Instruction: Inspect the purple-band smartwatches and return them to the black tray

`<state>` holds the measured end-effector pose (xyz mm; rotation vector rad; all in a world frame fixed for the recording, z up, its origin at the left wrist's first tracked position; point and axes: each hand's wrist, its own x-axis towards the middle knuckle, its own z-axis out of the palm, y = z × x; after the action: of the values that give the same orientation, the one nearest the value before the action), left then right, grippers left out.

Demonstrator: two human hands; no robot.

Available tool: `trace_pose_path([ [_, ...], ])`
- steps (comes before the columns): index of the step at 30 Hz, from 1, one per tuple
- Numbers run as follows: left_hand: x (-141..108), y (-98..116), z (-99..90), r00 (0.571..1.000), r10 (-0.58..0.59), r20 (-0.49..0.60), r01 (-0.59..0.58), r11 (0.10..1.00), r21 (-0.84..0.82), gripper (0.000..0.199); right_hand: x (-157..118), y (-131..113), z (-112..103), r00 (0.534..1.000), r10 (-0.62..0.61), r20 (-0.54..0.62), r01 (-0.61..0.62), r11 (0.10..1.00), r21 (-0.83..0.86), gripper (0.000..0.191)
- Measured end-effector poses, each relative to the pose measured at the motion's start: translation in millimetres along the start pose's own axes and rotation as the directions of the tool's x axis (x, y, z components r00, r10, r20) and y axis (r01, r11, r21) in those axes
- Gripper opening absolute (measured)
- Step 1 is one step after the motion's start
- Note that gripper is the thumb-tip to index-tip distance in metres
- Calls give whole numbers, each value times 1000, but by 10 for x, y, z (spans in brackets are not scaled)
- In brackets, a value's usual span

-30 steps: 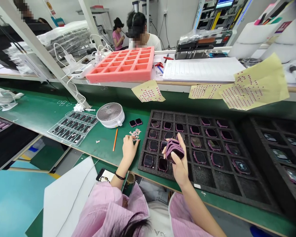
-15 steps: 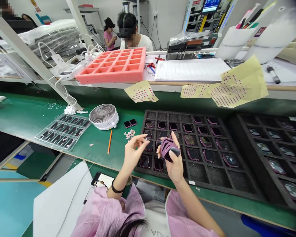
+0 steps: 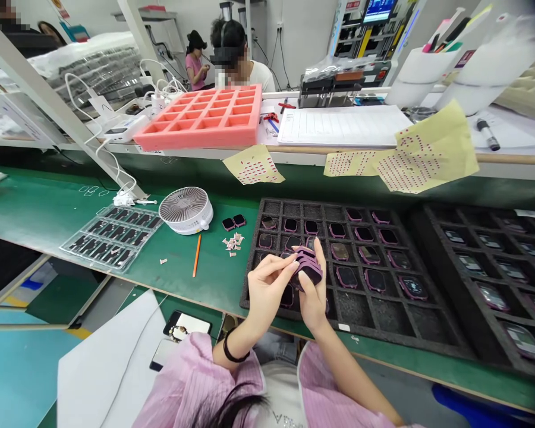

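Note:
My right hand (image 3: 313,294) is wrapped round a small stack of purple-framed watch cases (image 3: 309,266) above the black foam tray (image 3: 354,306). My left hand (image 3: 270,285) reaches the stack's left side, its thumb and fingertips pinched together there; whatever they pinch is too small to make out. Dark-screened purple watch cases (image 3: 375,279) fill many compartments of the tray under and beyond my hands. Left of the tray, small pale pieces (image 3: 234,242) lie in a loose pile on the green table (image 3: 218,279), with two dark watch faces (image 3: 234,222) just behind them.
A round white fan (image 3: 186,209), an orange stick (image 3: 197,255) and a clear tray of black parts (image 3: 112,238) are to the left. Another foam tray (image 3: 472,297) stands at right. The shelf ahead holds a pink foam tray (image 3: 200,140). A person (image 3: 261,74) sits beyond.
My left hand has moved right, from beside the stack to touching it. The stack in my right hand has tilted, its dark top face now showing more.

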<state>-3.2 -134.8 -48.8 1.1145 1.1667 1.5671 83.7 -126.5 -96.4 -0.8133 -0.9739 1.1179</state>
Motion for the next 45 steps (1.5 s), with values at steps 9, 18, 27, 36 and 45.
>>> trace_pose_path([
  [9,-15,-155,6,955,277,108,-295,929,224,24,-15,-45,-42,998,60,-27,-59,998,31,69],
  [18,-56,-294,-10,894,315,318,-381,908,173,36,11,-35,-79,996,83,-23,-82,996,43,66],
  [27,198,-279,-145,797,184,575,-409,865,289,46,186,-139,-277,997,61,42,-49,969,-243,75],
  [36,554,-401,177,696,189,692,-634,615,469,59,393,-271,-396,990,75,119,13,793,-609,88],
  [45,577,-225,97,708,269,653,-586,739,331,49,606,-514,-615,818,464,339,-450,884,-124,66],
])
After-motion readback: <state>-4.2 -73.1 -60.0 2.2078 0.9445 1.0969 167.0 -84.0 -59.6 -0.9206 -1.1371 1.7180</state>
